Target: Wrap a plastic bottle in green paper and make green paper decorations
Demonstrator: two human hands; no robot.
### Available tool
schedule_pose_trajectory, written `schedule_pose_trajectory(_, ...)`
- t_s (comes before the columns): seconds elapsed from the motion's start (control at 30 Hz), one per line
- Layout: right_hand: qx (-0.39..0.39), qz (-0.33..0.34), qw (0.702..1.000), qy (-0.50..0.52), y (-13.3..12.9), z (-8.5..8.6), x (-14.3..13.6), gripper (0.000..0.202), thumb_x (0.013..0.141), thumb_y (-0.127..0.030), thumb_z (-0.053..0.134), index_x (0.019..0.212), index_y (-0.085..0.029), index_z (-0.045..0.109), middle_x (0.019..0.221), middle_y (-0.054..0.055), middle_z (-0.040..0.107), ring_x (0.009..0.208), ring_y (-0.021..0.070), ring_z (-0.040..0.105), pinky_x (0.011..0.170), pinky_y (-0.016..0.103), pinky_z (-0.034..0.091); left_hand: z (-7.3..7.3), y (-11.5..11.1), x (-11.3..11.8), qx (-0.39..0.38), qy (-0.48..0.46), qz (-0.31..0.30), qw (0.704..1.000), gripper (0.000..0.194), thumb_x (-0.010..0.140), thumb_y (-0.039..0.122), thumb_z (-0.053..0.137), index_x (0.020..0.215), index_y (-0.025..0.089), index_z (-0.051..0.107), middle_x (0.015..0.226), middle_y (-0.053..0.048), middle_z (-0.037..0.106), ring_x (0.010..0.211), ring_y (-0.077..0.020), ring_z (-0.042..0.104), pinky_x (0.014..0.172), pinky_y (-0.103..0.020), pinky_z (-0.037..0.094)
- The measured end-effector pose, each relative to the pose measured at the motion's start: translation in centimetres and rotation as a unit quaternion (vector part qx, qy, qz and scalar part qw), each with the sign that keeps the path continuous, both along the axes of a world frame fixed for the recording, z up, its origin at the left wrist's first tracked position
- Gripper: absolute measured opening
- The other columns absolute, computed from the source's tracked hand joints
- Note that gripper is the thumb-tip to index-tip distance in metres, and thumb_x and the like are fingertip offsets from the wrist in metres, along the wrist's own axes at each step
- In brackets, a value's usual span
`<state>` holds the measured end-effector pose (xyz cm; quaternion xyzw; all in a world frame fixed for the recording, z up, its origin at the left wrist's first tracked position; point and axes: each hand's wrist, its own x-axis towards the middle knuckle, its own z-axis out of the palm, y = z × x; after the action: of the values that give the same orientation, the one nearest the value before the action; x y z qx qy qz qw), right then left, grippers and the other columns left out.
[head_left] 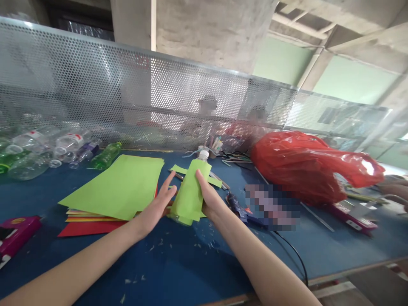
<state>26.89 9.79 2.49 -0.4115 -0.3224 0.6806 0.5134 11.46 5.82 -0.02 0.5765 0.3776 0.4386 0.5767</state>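
A clear bottle with a white cap (204,155) is wrapped in a light green paper sheet (191,187) and leans slightly to the right. My right hand (207,193) grips the wrapped bottle from its right side, thumb on the paper. On the other side, my left hand (161,202) is beside the bottle with its fingers apart, holding nothing. Left of it lies a stack of coloured paper, a green sheet (124,182) on top and a red sheet (92,228) at the bottom. Green strips (214,182) lie behind the bottle.
Several plastic bottles (68,144) lie at the back left. A purple box (19,233) is at the left edge. A glue gun (237,206) with a black cable and a red plastic bag (296,165) are on the right. A perforated metal screen (127,85) stands behind.
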Motion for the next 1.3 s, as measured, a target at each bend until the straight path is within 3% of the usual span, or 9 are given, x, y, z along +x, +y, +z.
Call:
schedule_pose_trajectory(0.1, -0.043, 0.04, 0.998, 0.017, -0.1, 0.3, 0.0, 0.042, 0.088, -0.052, 0.051, 0.103, -0.014, 0.061, 0.08, 0.01, 0.072, 0.072, 0.0213, 0.069, 0.073, 0.035, 0.057, 0.6, 0.3, -0.1, -0.124, -0.055, 0.006, 0.991, 0.085, 0.082, 0.057, 0.055, 0.148, 0.037, 0.005, 0.138, -0.012, 0.049, 0.103, -0.0276, 0.063, 0.084, -0.041, 0.05)
schedule_pose_trajectory(0.2, -0.063, 0.062, 0.996, 0.028, -0.3, 0.3, -0.2, 0.046, 0.086, -0.056, 0.051, 0.097, -0.012, 0.062, 0.077, 0.01, 0.071, 0.072, 0.0214, 0.069, 0.073, 0.034, 0.057, 0.9, 0.0, -0.3, -0.167, -0.069, -0.04, 0.983, 0.092, 0.08, 0.052, 0.061, 0.148, 0.035, 0.0, 0.141, -0.014, 0.045, 0.111, -0.0274, 0.059, 0.086, -0.039, 0.049)
schedule_pose_trajectory(0.33, -0.075, 0.062, 0.995, 0.022, -0.3, 0.4, -0.1, 0.048, 0.086, -0.057, 0.05, 0.095, -0.012, 0.062, 0.072, 0.01, 0.07, 0.065, 0.0205, 0.068, 0.07, 0.034, 0.057, 0.9, -0.7, -0.5, -0.071, -0.024, -0.142, 0.987, 0.112, 0.072, 0.039, 0.075, 0.146, 0.038, -0.008, 0.152, -0.012, 0.026, 0.125, -0.0317, 0.046, 0.098, -0.046, 0.041)
schedule_pose_trajectory(0.43, -0.072, 0.069, 0.994, 0.033, -0.3, 0.6, 0.1, 0.047, 0.087, -0.056, 0.048, 0.094, -0.012, 0.063, 0.072, 0.009, 0.07, 0.062, 0.019, 0.067, 0.066, 0.032, 0.057, 0.6, -0.8, -0.5, 0.033, 0.057, -0.124, 0.99, 0.114, 0.066, 0.037, 0.079, 0.147, 0.039, 0.0, 0.155, -0.01, 0.019, 0.13, -0.0359, 0.037, 0.103, -0.052, 0.034)
schedule_pose_trajectory(0.5, -0.072, 0.082, 0.993, 0.055, -0.3, 0.6, 0.1, 0.05, 0.087, -0.058, 0.047, 0.095, -0.011, 0.063, 0.076, 0.01, 0.07, 0.066, 0.0197, 0.068, 0.068, 0.032, 0.057, 0.2, -0.7, -0.4, 0.063, 0.084, -0.108, 0.989, 0.107, 0.068, 0.041, 0.077, 0.147, 0.04, 0.004, 0.156, -0.008, 0.019, 0.13, -0.0376, 0.038, 0.102, -0.053, 0.034)
schedule_pose_trajectory(0.8, -0.08, 0.065, 0.993, 0.055, 0.0, -0.1, -0.3, 0.05, 0.086, -0.059, 0.048, 0.095, -0.012, 0.062, 0.079, 0.01, 0.069, 0.069, 0.0199, 0.067, 0.07, 0.034, 0.057, -0.6, -0.6, -0.6, 0.07, 0.098, -0.111, 0.987, 0.098, 0.076, 0.044, 0.068, 0.147, 0.04, 0.001, 0.155, -0.008, 0.021, 0.123, -0.0358, 0.047, 0.096, -0.049, 0.043)
schedule_pose_trajectory(1.1, -0.075, 0.051, 0.996, 0.022, -0.2, 0.2, -0.1, 0.051, 0.085, -0.061, 0.048, 0.096, -0.013, 0.062, 0.079, 0.01, 0.07, 0.068, 0.0207, 0.066, 0.071, 0.037, 0.056, -0.1, -0.6, -0.8, 0.073, 0.1, -0.119, 0.985, 0.096, 0.077, 0.039, 0.07, 0.147, 0.042, 0.005, 0.157, -0.003, 0.012, 0.131, -0.0304, 0.038, 0.103, -0.044, 0.038)
schedule_pose_trajectory(1.3, -0.048, 0.018, 0.999, 0.01, -0.1, -0.4, -0.3, 0.046, 0.086, -0.058, 0.048, 0.093, -0.014, 0.062, 0.072, 0.007, 0.068, 0.064, 0.0196, 0.065, 0.071, 0.035, 0.056, -0.5, -0.2, -0.8, 0.052, 0.057, -0.126, 0.989, 0.095, 0.076, 0.036, 0.071, 0.147, 0.041, 0.008, 0.153, -0.006, 0.025, 0.13, -0.0313, 0.041, 0.103, -0.046, 0.038)
